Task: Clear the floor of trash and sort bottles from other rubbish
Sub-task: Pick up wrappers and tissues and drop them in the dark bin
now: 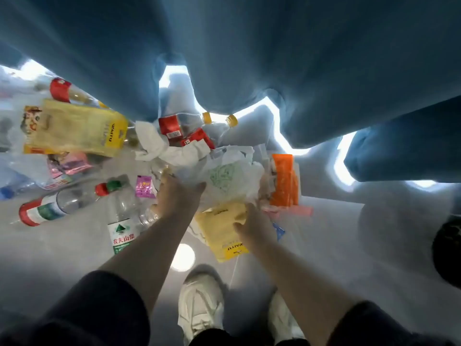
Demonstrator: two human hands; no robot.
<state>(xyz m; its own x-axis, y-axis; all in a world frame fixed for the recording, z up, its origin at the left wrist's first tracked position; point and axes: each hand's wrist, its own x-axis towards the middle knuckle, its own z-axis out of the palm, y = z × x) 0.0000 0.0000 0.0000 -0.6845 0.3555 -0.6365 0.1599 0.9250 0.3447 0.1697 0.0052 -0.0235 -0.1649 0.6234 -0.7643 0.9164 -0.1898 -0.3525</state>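
On floor: left hand (178, 193) clutching white plastic bag (224, 176); right hand (252, 221) gripping yellow bag (222, 228); bottles (119, 216) beside.

A pale grey, smooth floor (324, 245) fills the lower part of the view. A round bright reflection of light (183, 257) lies on it. Above the floor, large blue-grey folds of fabric (249, 51) hang across the whole upper part, and bright white light (272, 113) shows through the gaps between the folds and the floor.
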